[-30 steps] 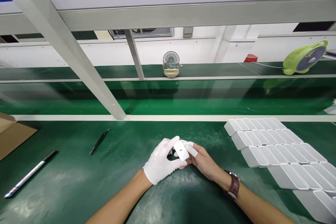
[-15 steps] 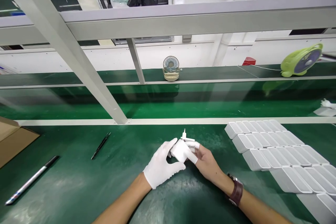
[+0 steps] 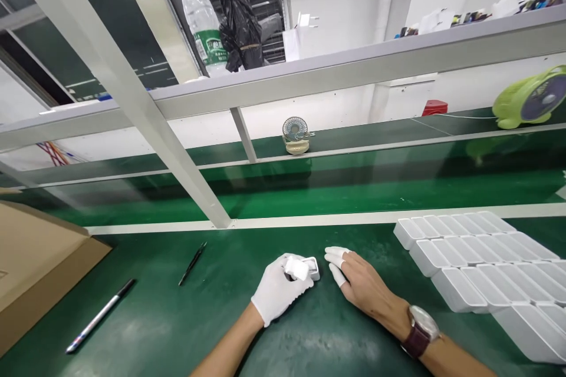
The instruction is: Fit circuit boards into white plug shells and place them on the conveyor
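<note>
My left hand, in a white glove, is closed around a small white open-topped box above the green table. A white piece shows at the box's left end between thumb and fingers; its exact shape is unclear. Just right of the box, and apart from it, is my right hand. White finger covers sit on its fingertips, the fingers are stretched out, and nothing shows in them. A watch with a dark red strap is on that wrist.
Rows of white, open-topped boxes stand at the right. On the left lie a marker pen, a thin black tool and a cardboard box. A slanted metal post meets the table's back rail.
My right hand has let go of the white thing and moved right. My left hand keeps hold, and the box's open side now shows. The view has tilted and shifted.
</note>
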The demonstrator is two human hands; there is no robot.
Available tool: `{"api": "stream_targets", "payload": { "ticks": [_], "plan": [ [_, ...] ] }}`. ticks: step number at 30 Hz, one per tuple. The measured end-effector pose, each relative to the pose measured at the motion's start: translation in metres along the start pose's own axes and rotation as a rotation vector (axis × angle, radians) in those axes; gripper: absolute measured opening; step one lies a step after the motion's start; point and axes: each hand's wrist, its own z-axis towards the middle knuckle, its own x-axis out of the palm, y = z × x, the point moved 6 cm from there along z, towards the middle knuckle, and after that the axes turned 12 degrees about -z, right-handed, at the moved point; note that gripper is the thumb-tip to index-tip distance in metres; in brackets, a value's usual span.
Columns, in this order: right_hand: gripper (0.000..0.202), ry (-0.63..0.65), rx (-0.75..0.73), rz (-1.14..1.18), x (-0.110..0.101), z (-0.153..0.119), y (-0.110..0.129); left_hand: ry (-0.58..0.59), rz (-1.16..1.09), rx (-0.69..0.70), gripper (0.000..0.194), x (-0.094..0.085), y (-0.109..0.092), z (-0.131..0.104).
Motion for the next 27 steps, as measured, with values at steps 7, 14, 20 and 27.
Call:
{"api": "stream_targets", "payload": {
  "ticks": [7, 14, 20, 27],
  "plan": [
    [0.04, 0.095, -0.035, -0.066, 0.017, -0.007, 0.009, -0.262, 0.118, 0.068, 0.035, -0.042, -0.017, 0.052],
    [0.042, 0.043, -0.045, -0.081, 0.019, -0.01, 0.008, -0.545, 0.186, 0.009, 0.027, -0.11, -0.024, 0.146],
    [0.041, -0.007, -0.028, -0.052, 0.015, -0.008, 0.007, -0.652, 0.079, -0.009, 0.032, -0.132, -0.005, 0.156],
    [0.032, 0.024, 0.079, 0.061, 0.013, -0.005, -0.003, -0.624, -0.209, 0.015, 0.056, -0.125, 0.005, 0.125]
  ]
}}
